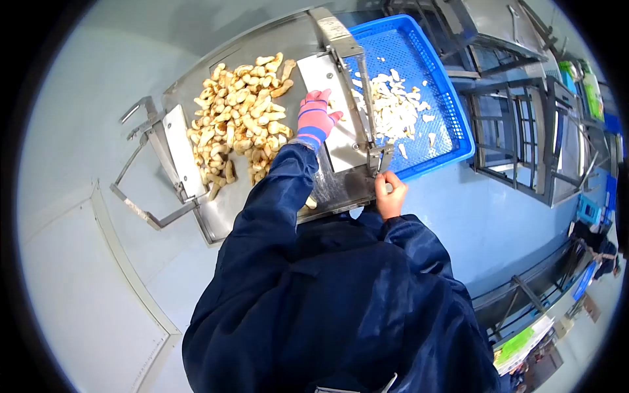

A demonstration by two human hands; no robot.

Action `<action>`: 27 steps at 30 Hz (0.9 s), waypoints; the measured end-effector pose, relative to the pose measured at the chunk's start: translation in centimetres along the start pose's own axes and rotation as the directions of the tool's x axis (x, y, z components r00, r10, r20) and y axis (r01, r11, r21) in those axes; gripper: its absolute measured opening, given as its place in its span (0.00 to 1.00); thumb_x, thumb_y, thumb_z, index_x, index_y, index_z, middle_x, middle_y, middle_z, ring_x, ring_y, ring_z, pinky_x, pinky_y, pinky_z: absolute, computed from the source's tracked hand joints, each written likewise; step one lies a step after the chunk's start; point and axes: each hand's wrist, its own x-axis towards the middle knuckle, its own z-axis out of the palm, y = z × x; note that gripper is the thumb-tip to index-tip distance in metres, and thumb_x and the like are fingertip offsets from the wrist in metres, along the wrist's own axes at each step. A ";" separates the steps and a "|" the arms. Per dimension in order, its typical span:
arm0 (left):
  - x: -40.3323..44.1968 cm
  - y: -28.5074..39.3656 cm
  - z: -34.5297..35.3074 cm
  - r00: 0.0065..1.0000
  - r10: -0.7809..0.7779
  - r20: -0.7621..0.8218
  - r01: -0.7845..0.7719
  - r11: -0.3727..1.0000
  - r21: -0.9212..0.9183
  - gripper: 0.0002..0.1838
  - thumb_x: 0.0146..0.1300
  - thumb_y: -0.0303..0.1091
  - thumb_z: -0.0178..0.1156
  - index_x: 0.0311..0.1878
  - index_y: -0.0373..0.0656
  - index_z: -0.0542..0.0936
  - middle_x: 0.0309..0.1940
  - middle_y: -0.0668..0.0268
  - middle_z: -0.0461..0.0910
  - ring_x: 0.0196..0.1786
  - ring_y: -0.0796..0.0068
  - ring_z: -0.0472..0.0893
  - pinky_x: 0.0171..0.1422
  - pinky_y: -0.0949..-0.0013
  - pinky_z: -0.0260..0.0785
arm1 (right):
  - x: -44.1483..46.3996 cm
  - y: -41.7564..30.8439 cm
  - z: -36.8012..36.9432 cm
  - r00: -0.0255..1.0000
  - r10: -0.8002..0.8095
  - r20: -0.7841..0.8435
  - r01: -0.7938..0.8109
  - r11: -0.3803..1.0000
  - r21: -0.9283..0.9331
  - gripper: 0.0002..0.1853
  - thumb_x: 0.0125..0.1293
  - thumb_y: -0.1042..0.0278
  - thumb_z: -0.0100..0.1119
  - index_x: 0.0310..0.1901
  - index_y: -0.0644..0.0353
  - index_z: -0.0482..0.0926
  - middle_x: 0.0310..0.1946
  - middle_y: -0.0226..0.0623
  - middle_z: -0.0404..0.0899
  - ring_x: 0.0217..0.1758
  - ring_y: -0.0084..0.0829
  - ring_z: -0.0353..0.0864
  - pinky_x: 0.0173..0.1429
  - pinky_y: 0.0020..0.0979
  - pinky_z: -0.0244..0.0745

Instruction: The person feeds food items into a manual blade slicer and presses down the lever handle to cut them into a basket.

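Observation:
My left hand [316,116], in a pink and blue striped glove, rests over the white cutting board [342,141] of a metal bench cutter. Its fingers are bent round a pale mushroom [332,105], of which only a little shows beside the thumb. With bare fingers, my right hand [391,194] is closed round the end of the cutter's blade lever [385,160], which is lowered along the board's right edge. A heap of whole brownish mushrooms [242,111] lies on the steel tabletop left of my gloved hand. Cut white pieces [393,108] lie beyond the blade.
A blue perforated basket [458,124] stands against the cutter's right side and holds the cut pieces. At the left edge of the steel table [216,219] is a second lever cutter [164,157]. Metal racks [524,137] stand to the right on the blue floor.

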 end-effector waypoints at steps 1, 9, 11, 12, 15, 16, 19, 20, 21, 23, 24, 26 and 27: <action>0.2 0.1 0.5 0.998 0.060 0.029 -0.060 0.998 -0.008 0.31 0.47 0.43 0.67 0.56 0.45 0.72 0.53 0.55 0.69 0.55 0.53 0.68 0.61 0.58 0.61 | 0.0 0.1 0.0 1.000 -0.006 -0.004 0.006 1.000 0.002 0.11 0.57 0.72 0.57 0.21 0.65 0.70 0.13 0.42 0.65 0.17 0.23 0.62 0.24 0.31 0.62; -2.8 2.5 4.0 0.926 0.373 -0.058 -0.368 0.926 0.087 0.16 0.48 0.35 0.60 0.42 0.47 0.74 0.40 0.59 0.73 0.43 0.56 0.73 0.47 0.57 0.68 | 0.0 -0.6 -0.3 0.999 0.030 -0.012 -0.031 0.999 -0.021 0.09 0.56 0.72 0.57 0.22 0.65 0.73 0.16 0.46 0.71 0.17 0.38 0.72 0.25 0.32 0.66; -4.7 2.2 4.4 0.945 0.314 0.088 -0.312 0.950 -0.033 0.11 0.51 0.32 0.58 0.40 0.47 0.74 0.36 0.60 0.74 0.39 0.57 0.74 0.43 0.57 0.69 | -0.1 -0.7 -0.3 1.000 0.011 -0.025 -0.011 1.000 -0.022 0.09 0.55 0.72 0.57 0.22 0.65 0.73 0.17 0.47 0.72 0.19 0.42 0.74 0.25 0.33 0.67; -5.3 3.3 2.8 0.920 0.371 0.125 -0.380 0.923 0.061 0.09 0.53 0.31 0.56 0.39 0.47 0.74 0.33 0.61 0.74 0.38 0.58 0.75 0.41 0.56 0.69 | 0.0 -0.7 -0.4 1.000 0.024 -0.014 -0.025 0.999 -0.034 0.09 0.55 0.71 0.57 0.22 0.65 0.73 0.18 0.47 0.73 0.20 0.44 0.75 0.26 0.34 0.67; -5.5 2.5 1.8 0.894 0.368 0.257 -0.375 0.927 -0.025 0.10 0.48 0.25 0.55 0.36 0.45 0.75 0.34 0.58 0.74 0.40 0.59 0.75 0.38 0.60 0.69 | 0.0 -0.7 -0.5 1.000 0.012 -0.017 -0.012 1.000 -0.008 0.09 0.55 0.71 0.57 0.21 0.65 0.73 0.17 0.47 0.73 0.20 0.43 0.75 0.26 0.34 0.67; -5.0 0.8 1.9 0.837 0.469 0.282 -0.489 0.872 0.002 0.07 0.51 0.26 0.55 0.36 0.43 0.75 0.34 0.58 0.74 0.40 0.57 0.75 0.39 0.60 0.69 | 0.0 -0.8 -0.6 0.999 0.034 -0.001 -0.034 0.999 0.002 0.10 0.55 0.70 0.58 0.21 0.64 0.73 0.17 0.47 0.72 0.21 0.44 0.76 0.26 0.35 0.68; -3.1 -3.7 2.0 0.991 0.132 0.014 -0.131 0.991 -0.036 0.05 0.59 0.30 0.54 0.36 0.40 0.75 0.30 0.59 0.76 0.34 0.60 0.75 0.39 0.62 0.69 | 0.1 -1.1 -0.9 1.000 0.024 0.000 -0.024 1.000 0.011 0.10 0.56 0.69 0.58 0.20 0.63 0.73 0.17 0.46 0.72 0.20 0.44 0.76 0.25 0.36 0.68; -2.4 -3.1 0.6 0.996 -0.088 -0.030 0.081 0.978 -0.193 0.06 0.61 0.31 0.54 0.36 0.38 0.75 0.28 0.60 0.76 0.31 0.64 0.75 0.38 0.64 0.68 | 0.1 -0.7 -0.7 1.000 0.013 -0.002 -0.013 1.000 0.006 0.10 0.56 0.69 0.58 0.21 0.63 0.73 0.17 0.46 0.72 0.20 0.45 0.76 0.25 0.36 0.68; -1.3 -2.1 -0.2 0.984 -0.162 -0.070 0.130 0.933 -0.335 0.07 0.62 0.31 0.54 0.36 0.37 0.75 0.27 0.61 0.76 0.30 0.68 0.74 0.38 0.65 0.68 | 0.1 -0.7 -0.8 1.000 0.012 -0.014 -0.012 1.000 0.016 0.10 0.56 0.69 0.58 0.21 0.63 0.73 0.17 0.46 0.72 0.20 0.45 0.76 0.25 0.36 0.68; 2.0 0.2 -0.6 0.972 -0.198 -0.127 0.128 0.897 -0.424 0.09 0.62 0.33 0.54 0.38 0.36 0.76 0.25 0.59 0.77 0.29 0.68 0.75 0.38 0.66 0.68 | 0.1 -0.8 -0.8 1.000 0.007 -0.013 -0.007 0.999 0.037 0.10 0.56 0.69 0.58 0.21 0.63 0.73 0.17 0.46 0.72 0.20 0.45 0.76 0.25 0.36 0.68; 3.5 3.1 -1.9 0.935 -0.304 0.184 0.351 0.720 -0.599 0.09 0.62 0.33 0.54 0.41 0.38 0.77 0.27 0.61 0.78 0.33 0.67 0.77 0.42 0.68 0.70 | 0.1 -0.3 -0.5 1.000 0.007 -0.013 -0.007 0.999 0.052 0.09 0.55 0.70 0.58 0.21 0.63 0.73 0.18 0.48 0.72 0.20 0.45 0.76 0.25 0.35 0.68; 6.1 4.5 -1.4 0.963 0.071 0.261 0.085 0.838 -0.539 0.21 0.59 0.42 0.59 0.52 0.40 0.74 0.45 0.55 0.76 0.50 0.60 0.74 0.57 0.63 0.66 | 0.1 -0.2 -0.5 1.000 -0.015 -0.009 0.015 1.000 0.025 0.09 0.55 0.71 0.58 0.22 0.65 0.72 0.17 0.49 0.71 0.20 0.46 0.75 0.25 0.34 0.67; 7.1 4.6 -1.9 0.937 0.147 0.317 -0.030 0.937 -0.347 0.26 0.58 0.45 0.61 0.56 0.40 0.72 0.51 0.52 0.73 0.56 0.58 0.71 0.62 0.62 0.63 | 0.2 -0.2 -0.5 1.000 -0.008 0.014 0.008 1.000 0.012 0.09 0.55 0.72 0.58 0.21 0.65 0.72 0.17 0.49 0.71 0.19 0.46 0.74 0.25 0.34 0.67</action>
